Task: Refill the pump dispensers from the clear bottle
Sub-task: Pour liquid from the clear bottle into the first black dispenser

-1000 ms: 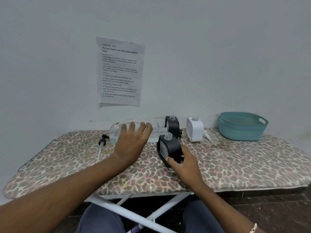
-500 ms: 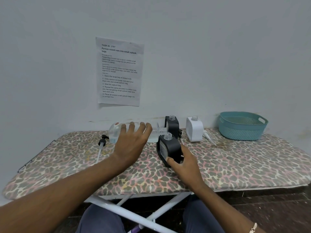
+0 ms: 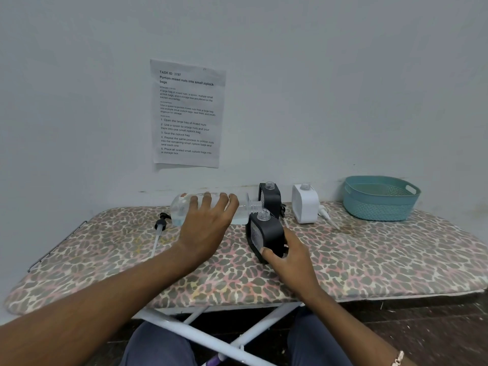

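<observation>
Almost nothing is seen to have moved since a second ago: the clear bottle [image 3: 182, 210] is still held on its side by the left hand [image 3: 208, 228], fingers curled over its body, its open neck just above the uncapped mouth of the near black dispenser [image 3: 266, 233]. That dispenser is gripped at its lower corner by the right hand [image 3: 290, 257] and rests on the leopard-print ironing board [image 3: 369, 260]. Behind it a second black dispenser [image 3: 270, 196] and a white dispenser [image 3: 305, 204] are stood uncapped, and a loose pump head [image 3: 159, 225] is laid at the left.
</observation>
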A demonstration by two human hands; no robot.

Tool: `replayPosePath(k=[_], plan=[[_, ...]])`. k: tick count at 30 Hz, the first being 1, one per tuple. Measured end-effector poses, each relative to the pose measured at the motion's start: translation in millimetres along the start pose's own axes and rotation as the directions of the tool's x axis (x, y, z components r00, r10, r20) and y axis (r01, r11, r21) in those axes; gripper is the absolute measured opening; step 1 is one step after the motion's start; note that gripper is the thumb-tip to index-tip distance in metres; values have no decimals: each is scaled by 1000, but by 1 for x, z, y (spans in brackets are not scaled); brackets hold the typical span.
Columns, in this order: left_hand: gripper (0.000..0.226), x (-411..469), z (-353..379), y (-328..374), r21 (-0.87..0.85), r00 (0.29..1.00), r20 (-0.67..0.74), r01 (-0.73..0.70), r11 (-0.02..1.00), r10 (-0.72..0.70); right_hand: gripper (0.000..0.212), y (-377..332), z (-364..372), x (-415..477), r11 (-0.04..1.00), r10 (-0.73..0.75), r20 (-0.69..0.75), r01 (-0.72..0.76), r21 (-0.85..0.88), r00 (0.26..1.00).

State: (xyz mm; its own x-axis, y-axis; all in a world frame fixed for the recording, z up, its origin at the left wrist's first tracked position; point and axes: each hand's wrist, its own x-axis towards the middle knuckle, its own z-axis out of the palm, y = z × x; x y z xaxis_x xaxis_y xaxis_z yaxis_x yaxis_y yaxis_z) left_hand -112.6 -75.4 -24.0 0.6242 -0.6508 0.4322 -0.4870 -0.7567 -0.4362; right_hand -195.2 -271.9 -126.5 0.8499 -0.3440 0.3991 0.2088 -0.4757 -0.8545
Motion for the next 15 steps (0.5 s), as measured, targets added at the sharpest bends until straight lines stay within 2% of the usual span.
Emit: replayPosePath(k=[15], plan=[[62, 0, -2, 0, 1, 1000, -7, -4, 1000, 4, 43, -1, 0, -1, 1000, -3, 0, 3, 0, 1000]])
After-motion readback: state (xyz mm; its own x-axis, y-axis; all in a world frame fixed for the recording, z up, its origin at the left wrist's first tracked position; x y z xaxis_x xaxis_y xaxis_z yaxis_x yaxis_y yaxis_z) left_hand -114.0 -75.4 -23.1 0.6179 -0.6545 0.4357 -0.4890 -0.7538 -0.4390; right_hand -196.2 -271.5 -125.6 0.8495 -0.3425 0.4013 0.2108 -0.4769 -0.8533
